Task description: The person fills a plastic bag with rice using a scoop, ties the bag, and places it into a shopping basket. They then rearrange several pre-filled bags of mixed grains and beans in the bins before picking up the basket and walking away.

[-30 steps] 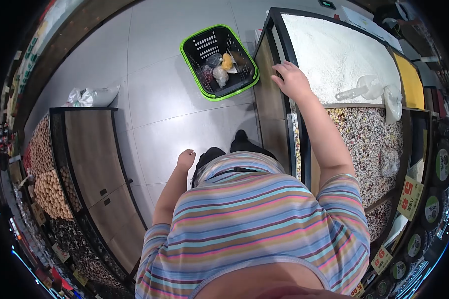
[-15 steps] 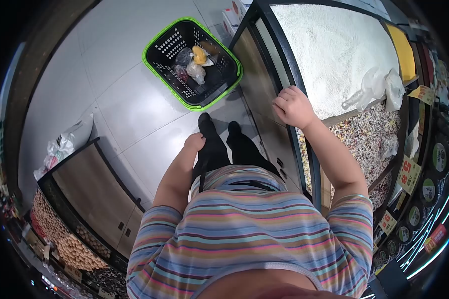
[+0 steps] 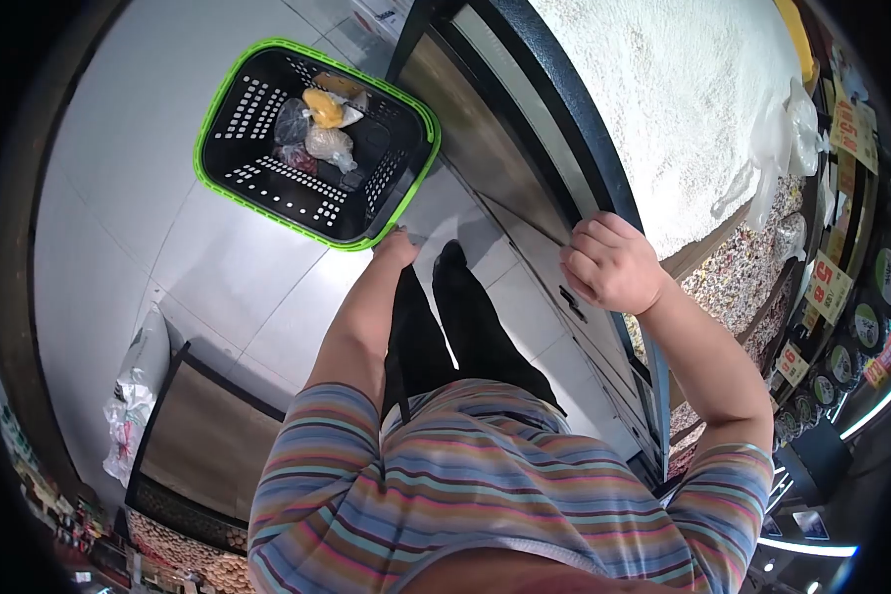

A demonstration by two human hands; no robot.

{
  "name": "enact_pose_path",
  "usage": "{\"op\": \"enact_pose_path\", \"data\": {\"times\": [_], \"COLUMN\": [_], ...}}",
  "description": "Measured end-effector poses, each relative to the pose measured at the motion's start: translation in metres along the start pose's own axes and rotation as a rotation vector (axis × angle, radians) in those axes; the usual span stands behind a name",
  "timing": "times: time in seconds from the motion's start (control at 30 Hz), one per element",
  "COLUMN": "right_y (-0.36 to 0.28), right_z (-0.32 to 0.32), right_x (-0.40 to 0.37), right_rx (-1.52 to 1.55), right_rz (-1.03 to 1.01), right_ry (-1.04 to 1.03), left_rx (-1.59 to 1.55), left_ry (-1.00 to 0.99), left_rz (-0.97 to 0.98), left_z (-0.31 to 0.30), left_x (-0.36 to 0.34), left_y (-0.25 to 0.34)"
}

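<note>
A black shopping basket [image 3: 257,203] with a bright green rim sits on the floor ahead. Inside lie several small knotted plastic bags, among them a yellow-filled bag [image 3: 323,107] and a pale grain bag [image 3: 329,147]. Low beside my leg, my left hand [image 3: 396,247] is right at the basket's near corner; its fingers are mostly hidden, so a grip on the rim cannot be made out. Closed with fingers curled, my right hand [image 3: 612,263] is at the dark edge of a bin of white grain [image 3: 678,109]. Anything inside that fist is hidden.
A bin of mixed grains [image 3: 738,262] adjoins the white grain on the right. Clear plastic bags [image 3: 777,148] hang there, near price cards [image 3: 828,287]. At left a wooden cabinet [image 3: 208,436] stands beside a white sack [image 3: 144,356]. A cardboard box [image 3: 376,18] is at the back.
My left hand has reached forward from beside my thigh to the basket's corner. The view has shifted and turned; the basket appears larger and further left. My right hand stays closed at the bin's edge.
</note>
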State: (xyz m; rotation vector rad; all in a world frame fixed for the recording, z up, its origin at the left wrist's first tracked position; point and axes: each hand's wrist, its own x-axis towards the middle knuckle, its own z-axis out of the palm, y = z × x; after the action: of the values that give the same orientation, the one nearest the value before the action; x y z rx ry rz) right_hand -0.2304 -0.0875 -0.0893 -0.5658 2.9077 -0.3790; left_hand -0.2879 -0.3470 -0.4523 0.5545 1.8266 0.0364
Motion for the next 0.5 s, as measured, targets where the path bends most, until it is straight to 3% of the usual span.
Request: {"op": "enact_pose_path", "data": {"times": [0.13,0.33,0.43,0.5], "right_y": [0.001,0.002,0.001,0.001], "right_z": [0.002,0.004,0.005,0.005], "right_x": [0.000,-0.005,-0.006,-0.004], "right_rx": [-0.040,-0.064,-0.072,-0.077], "right_rz": [0.015,0.025,0.031,0.031], "right_ry": [0.000,-0.045,-0.050,-0.043], "left_rx": [-0.177,-0.075,-0.140,-0.479], "left_ry": [-0.048,0.388,0.322,0.176], "left_rz": [-0.054,-0.134,-0.047,-0.183], "left_z": [-0.010,0.025,0.029,0.022], "left_x": [0.024,0.019,0.031,0.035], "left_y": [0.003,0.028,0.015,0.004]}}
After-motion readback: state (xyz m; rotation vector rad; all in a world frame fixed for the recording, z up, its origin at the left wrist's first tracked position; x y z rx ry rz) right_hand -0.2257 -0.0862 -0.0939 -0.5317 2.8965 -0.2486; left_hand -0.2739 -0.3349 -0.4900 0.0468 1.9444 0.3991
